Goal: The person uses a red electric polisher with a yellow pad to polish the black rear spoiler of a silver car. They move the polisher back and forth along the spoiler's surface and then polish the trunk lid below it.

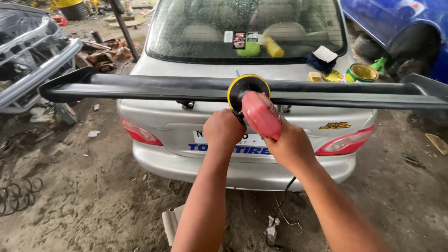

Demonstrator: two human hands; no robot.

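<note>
Right hand (pixel 291 144): fingers wrapped around the rear of a red polisher (pixel 260 114); left hand (pixel 224 130): closed on its front, beside the head. Polisher: red plastic body, round black pad with yellow rim (pixel 247 88), pressed flat against the middle of a black spoiler (pixel 140 87). Spoiler: long, matte, spanning the boot edge of a silver car (pixel 177 126).

Silver car trunk (pixel 154 67): 2 tins (pixel 360 73), cloth (pixel 316 62).
</note>
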